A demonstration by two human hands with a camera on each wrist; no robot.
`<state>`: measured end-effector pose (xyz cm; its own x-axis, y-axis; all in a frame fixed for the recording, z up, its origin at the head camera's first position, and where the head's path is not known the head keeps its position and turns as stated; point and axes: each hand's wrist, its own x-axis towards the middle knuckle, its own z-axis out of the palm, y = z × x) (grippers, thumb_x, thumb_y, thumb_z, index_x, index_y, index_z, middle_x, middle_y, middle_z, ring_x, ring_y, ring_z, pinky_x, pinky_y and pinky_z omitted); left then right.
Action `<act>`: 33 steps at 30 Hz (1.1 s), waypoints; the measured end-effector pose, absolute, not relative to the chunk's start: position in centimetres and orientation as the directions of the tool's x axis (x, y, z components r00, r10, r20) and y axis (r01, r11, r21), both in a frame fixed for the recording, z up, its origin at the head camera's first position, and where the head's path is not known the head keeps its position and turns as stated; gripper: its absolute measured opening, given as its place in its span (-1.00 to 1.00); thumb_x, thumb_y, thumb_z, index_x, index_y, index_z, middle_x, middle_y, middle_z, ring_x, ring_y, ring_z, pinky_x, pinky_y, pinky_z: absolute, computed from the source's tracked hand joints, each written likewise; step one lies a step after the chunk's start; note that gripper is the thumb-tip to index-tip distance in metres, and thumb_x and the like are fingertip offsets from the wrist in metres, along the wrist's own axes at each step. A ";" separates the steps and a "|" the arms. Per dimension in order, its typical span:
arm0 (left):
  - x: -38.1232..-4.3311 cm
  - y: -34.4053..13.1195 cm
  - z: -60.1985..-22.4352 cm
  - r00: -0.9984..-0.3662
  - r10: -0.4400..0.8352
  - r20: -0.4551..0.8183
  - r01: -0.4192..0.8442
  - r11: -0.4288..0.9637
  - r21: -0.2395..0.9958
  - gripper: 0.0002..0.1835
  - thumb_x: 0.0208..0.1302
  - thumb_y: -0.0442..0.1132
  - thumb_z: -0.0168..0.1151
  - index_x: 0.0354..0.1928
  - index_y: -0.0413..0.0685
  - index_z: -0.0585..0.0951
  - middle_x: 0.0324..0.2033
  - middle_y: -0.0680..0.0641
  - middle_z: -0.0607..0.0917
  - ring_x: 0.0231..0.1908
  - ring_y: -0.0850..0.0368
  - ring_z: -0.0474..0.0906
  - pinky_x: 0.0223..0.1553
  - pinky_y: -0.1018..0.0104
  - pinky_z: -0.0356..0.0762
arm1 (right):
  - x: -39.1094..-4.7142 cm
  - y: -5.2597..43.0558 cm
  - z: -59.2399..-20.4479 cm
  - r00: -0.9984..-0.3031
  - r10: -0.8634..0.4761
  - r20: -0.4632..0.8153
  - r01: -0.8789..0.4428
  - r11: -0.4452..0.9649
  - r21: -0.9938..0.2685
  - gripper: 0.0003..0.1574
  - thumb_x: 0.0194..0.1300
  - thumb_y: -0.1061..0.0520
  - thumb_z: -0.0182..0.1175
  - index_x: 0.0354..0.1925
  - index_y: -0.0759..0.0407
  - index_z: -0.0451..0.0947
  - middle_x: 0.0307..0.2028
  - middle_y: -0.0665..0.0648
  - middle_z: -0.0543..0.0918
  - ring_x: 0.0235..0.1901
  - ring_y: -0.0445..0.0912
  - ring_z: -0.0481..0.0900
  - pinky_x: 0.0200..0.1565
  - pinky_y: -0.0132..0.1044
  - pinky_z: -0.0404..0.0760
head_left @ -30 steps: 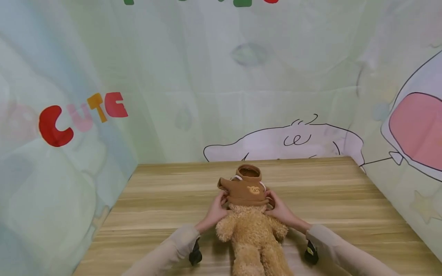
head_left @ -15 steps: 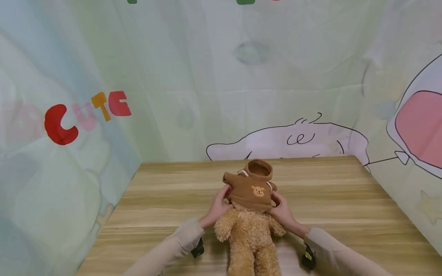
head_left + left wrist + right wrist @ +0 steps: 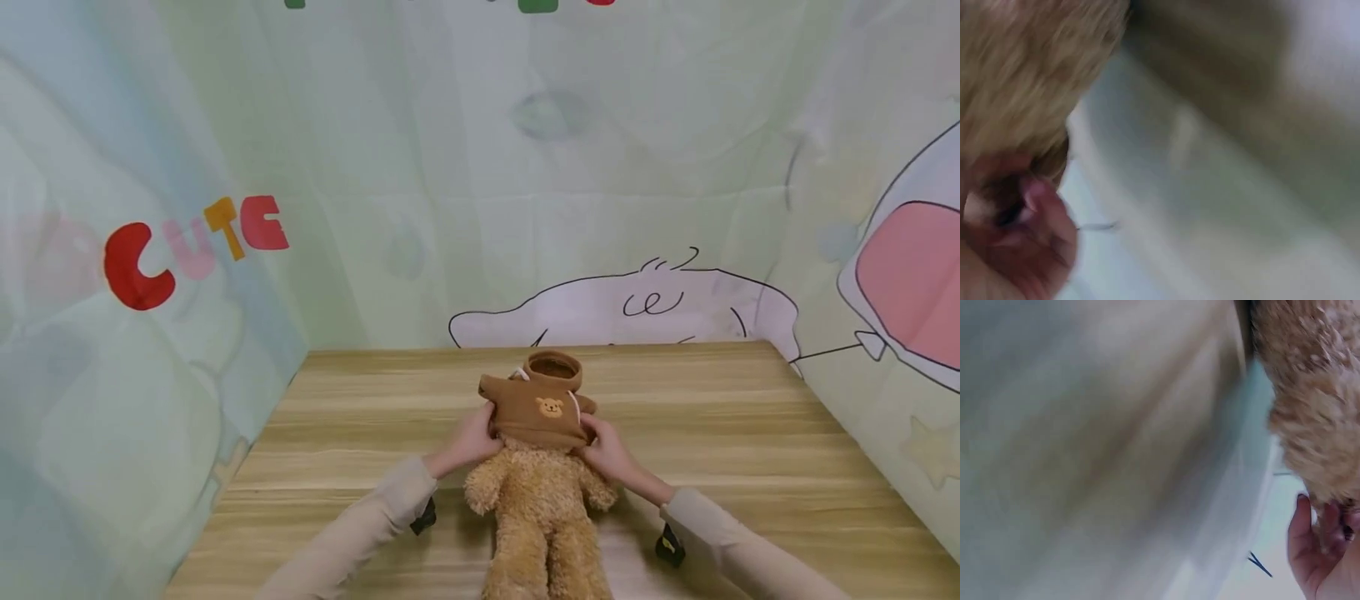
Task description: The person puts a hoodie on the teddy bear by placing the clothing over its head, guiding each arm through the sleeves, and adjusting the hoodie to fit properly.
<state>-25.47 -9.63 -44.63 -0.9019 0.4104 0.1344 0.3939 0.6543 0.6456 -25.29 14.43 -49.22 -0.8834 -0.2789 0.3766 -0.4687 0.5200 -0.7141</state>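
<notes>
A tan plush teddy bear (image 3: 542, 500) lies on its back with its legs toward me. Over its head sits a small brown hoodie (image 3: 532, 412) with a bear-face patch, white drawstrings and its neck opening pointing away. My left hand (image 3: 474, 437) grips the hoodie's lower left side, and my right hand (image 3: 609, 450) holds the lower right side. The bear's head is hidden under the cloth. In the left wrist view, curled fingers of the left hand (image 3: 1041, 244) show blurred below the fur. The right wrist view has the right hand (image 3: 1322, 556) beneath the bear's fluffy arm (image 3: 1319, 431).
The bear lies on a wood-grain table (image 3: 360, 425). Printed cloth walls (image 3: 420, 225) with cartoon drawings and coloured letters stand behind and at both sides. Dark wrist devices (image 3: 670, 546) hang under my sleeves.
The hoodie swings to the right and rises slightly, then comes back a little left and sits straighter. Both hands keep their hold and move with it. The head view shifts slightly.
</notes>
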 end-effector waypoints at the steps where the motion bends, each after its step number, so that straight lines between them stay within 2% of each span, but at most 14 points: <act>1: -25.6 -9.7 -43.9 -0.906 0.405 0.124 0.401 0.725 0.561 -0.40 -0.09 -0.33 0.19 0.06 -0.40 0.29 -0.31 -0.27 0.48 -0.50 0.08 0.33 -0.56 0.33 0.28 | -25.6 14.6 -49.1 -0.869 -0.298 0.394 -0.494 0.542 -0.680 -0.61 -0.16 0.44 0.15 -0.28 0.16 0.55 -0.56 0.03 0.58 -0.58 -0.33 0.38 -0.52 -0.47 0.38; 3: -25.8 -9.6 -42.5 -0.908 0.394 0.140 0.417 0.829 0.372 -0.26 -0.19 -0.17 0.32 0.05 -0.38 0.26 -0.23 -0.33 0.42 -0.36 -0.04 0.35 -0.49 0.24 0.36 | -25.9 14.8 -48.9 -0.836 -0.316 0.448 -0.544 0.585 -0.602 -0.63 -0.26 0.46 0.12 -0.40 0.16 0.54 -0.54 0.08 0.48 -0.53 -0.22 0.32 -0.50 -0.44 0.28; 5: -25.9 -9.6 -41.4 -0.897 0.400 0.187 0.435 0.873 0.220 -0.07 -0.35 -0.03 0.44 0.08 -0.33 0.22 -0.08 -0.32 0.32 -0.14 -0.12 0.31 -0.31 0.14 0.44 | -26.1 14.8 -48.5 -0.794 -0.328 0.513 -0.591 0.615 -0.522 -0.65 -0.36 0.49 0.10 -0.54 0.13 0.50 -0.43 0.18 0.38 -0.39 -0.08 0.27 -0.38 -0.35 0.23; 6: -25.9 -9.5 -40.8 -0.885 0.421 0.199 0.455 0.872 0.182 0.02 -0.41 0.01 0.48 0.12 -0.30 0.17 0.00 -0.33 0.25 -0.01 -0.16 0.25 -0.19 0.07 0.44 | -26.2 14.7 -48.3 -0.766 -0.333 0.549 -0.616 0.624 -0.480 -0.65 -0.41 0.51 0.08 -0.62 0.12 0.46 -0.35 0.24 0.35 -0.31 -0.01 0.25 -0.31 -0.28 0.23; 9: -26.0 -9.3 -39.5 -0.821 0.532 0.207 0.567 0.803 0.184 0.33 -0.51 0.11 0.53 0.30 -0.24 -0.05 0.26 -0.31 0.01 0.26 -0.23 0.00 0.12 -0.11 0.24 | -26.4 14.8 -47.4 -0.670 -0.380 0.638 -0.686 0.646 -0.336 -0.61 -0.50 0.53 0.06 -0.77 0.05 0.35 -0.09 0.41 0.28 -0.10 0.17 0.18 -0.17 -0.05 0.20; 11: -26.1 -9.0 -39.0 -0.772 0.612 0.172 0.636 0.742 0.212 0.44 -0.48 0.17 0.51 0.36 -0.19 -0.23 0.35 -0.25 -0.14 0.34 -0.21 -0.19 0.21 -0.17 0.06 | -26.5 14.7 -46.6 -0.627 -0.427 0.652 -0.717 0.644 -0.267 -0.59 -0.51 0.52 0.10 -0.81 0.01 0.33 0.12 0.42 0.23 0.05 0.24 0.16 -0.06 0.08 0.22; 12: -26.1 -8.8 -38.8 -0.754 0.640 0.145 0.656 0.722 0.222 0.46 -0.47 0.20 0.48 0.36 -0.17 -0.29 0.37 -0.22 -0.16 0.35 -0.19 -0.20 0.23 -0.17 0.03 | -26.5 14.7 -46.3 -0.614 -0.453 0.646 -0.726 0.645 -0.239 -0.59 -0.51 0.50 0.13 -0.83 -0.01 0.31 0.18 0.39 0.21 0.08 0.25 0.16 -0.03 0.10 0.25; 14: -26.3 -8.5 -38.8 -0.744 0.661 0.103 0.665 0.715 0.216 0.42 -0.41 0.26 0.43 0.37 -0.17 -0.28 0.36 -0.20 -0.05 0.35 -0.15 -0.12 0.22 -0.16 0.07 | -26.5 14.8 -45.6 -0.605 -0.497 0.622 -0.735 0.649 -0.197 -0.59 -0.48 0.44 0.22 -0.83 -0.03 0.31 0.24 0.32 0.20 0.12 0.25 0.18 -0.04 0.09 0.35; 18: -26.5 -8.1 -39.5 -0.789 0.609 0.087 0.615 0.775 0.147 0.27 -0.39 0.31 0.38 0.33 -0.21 0.02 0.22 -0.19 0.27 0.21 -0.12 0.17 0.12 -0.11 0.23 | -26.4 15.0 -45.0 -0.632 -0.541 0.555 -0.727 0.661 -0.182 -0.57 -0.43 0.33 0.36 -0.82 -0.02 0.29 0.28 0.26 0.17 0.13 0.22 0.19 -0.13 0.01 0.48; 22: -26.8 -8.1 -40.4 -0.805 0.578 0.132 0.587 0.809 0.040 0.06 -0.40 0.35 0.36 0.15 -0.12 0.27 0.05 -0.11 0.41 0.07 -0.05 0.25 0.03 -0.02 0.28 | -26.4 15.3 -44.8 -0.622 -0.570 0.536 -0.740 0.651 -0.166 -0.55 -0.38 0.20 0.45 -0.78 -0.01 0.29 0.28 0.25 0.17 0.14 0.17 0.17 -0.16 -0.03 0.49; 25: -26.9 -8.0 -40.8 -0.776 0.609 0.163 0.609 0.791 -0.058 -0.14 -0.32 0.32 0.35 0.03 -0.01 0.35 -0.02 -0.04 0.44 0.08 0.00 0.25 0.06 -0.02 0.25 | -26.7 15.2 -44.3 -0.572 -0.612 0.546 -0.780 0.612 -0.132 -0.51 -0.41 0.01 0.51 -0.56 0.07 0.39 0.27 0.25 0.17 0.17 0.13 0.17 -0.09 -0.03 0.46; 27: -26.9 -7.8 -40.9 -0.739 0.650 0.178 0.638 0.760 -0.125 -0.25 -0.25 0.26 0.33 -0.02 0.02 0.39 -0.02 0.00 0.47 0.12 0.03 0.24 0.15 -0.01 0.17 | -26.9 14.9 -43.8 -0.532 -0.659 0.532 -0.806 0.586 -0.079 -0.28 -0.44 -0.10 0.52 -0.28 0.14 0.43 0.27 0.24 0.17 0.22 0.12 0.16 0.03 0.00 0.38; 30: -26.8 -7.6 -40.8 -0.656 0.725 0.209 0.698 0.688 -0.198 -0.33 -0.16 0.15 0.32 0.00 -0.03 0.41 0.00 -0.02 0.49 0.16 0.04 0.26 0.27 0.06 0.07 | -27.4 14.4 -43.2 -0.475 -0.742 0.474 -0.833 0.553 0.030 0.11 -0.40 -0.16 0.49 0.09 0.24 0.26 0.24 0.24 0.23 0.21 0.11 0.21 0.13 0.03 0.28; 33: -26.4 -7.5 -40.8 -0.596 0.771 0.223 0.733 0.636 -0.240 -0.34 -0.11 0.09 0.32 0.03 -0.08 0.41 -0.01 -0.04 0.50 0.08 0.07 0.36 0.22 0.20 0.21 | -27.8 14.0 -43.1 -0.448 -0.787 0.423 -0.832 0.540 0.123 0.17 -0.36 -0.17 0.46 0.17 0.29 0.21 0.12 0.23 0.37 0.14 0.10 0.33 0.17 0.02 0.26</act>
